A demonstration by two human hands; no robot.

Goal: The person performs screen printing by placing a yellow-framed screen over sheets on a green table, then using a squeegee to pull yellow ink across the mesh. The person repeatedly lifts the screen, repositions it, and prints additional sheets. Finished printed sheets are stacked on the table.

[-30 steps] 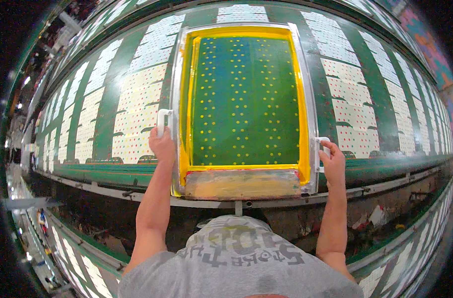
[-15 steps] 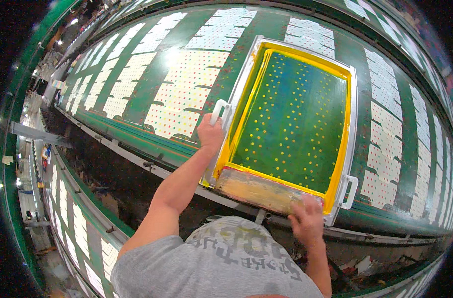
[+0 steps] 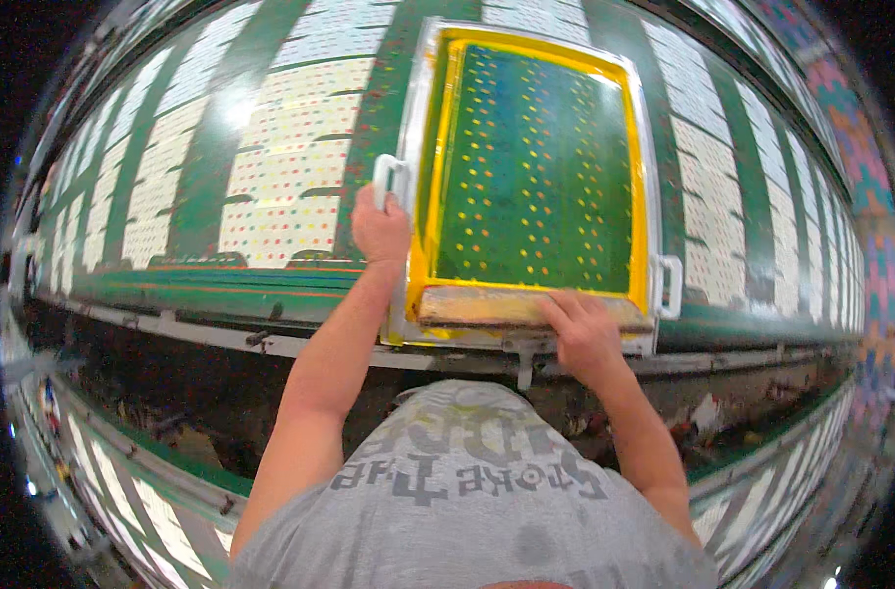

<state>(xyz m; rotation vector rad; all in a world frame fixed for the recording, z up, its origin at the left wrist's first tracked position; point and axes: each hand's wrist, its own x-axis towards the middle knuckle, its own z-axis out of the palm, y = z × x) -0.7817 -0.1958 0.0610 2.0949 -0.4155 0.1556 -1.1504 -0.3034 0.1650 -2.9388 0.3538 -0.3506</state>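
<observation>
**A:** Head view, looking down. What has the left hand got?

**B:** Its fingers are wrapped round the white handle on the left side of the printing screen, a metal frame with a yellow border and a green mesh speckled with small yellow and orange dots.

**A:** And the right hand?

**B:** It lies on the wooden squeegee, which rests across the near end of the screen, just inside the frame. The fingers are spread and point left along the wood, pressed on top; I cannot tell whether the thumb closes under it.

**A:** Where does the screen sit?

**B:** Flat on the long tabletop, over a run of pale printed fabric with the same dotted pattern, divided by green bands. A second white handle shows on the right side of the frame, with no hand on it.

**A:** Anything closer in?

**B:** The person's grey shirt fills the lower middle, both bare forearms rising from it. Under the tabletop edge is a dark gap with a metal rail along it.
</observation>
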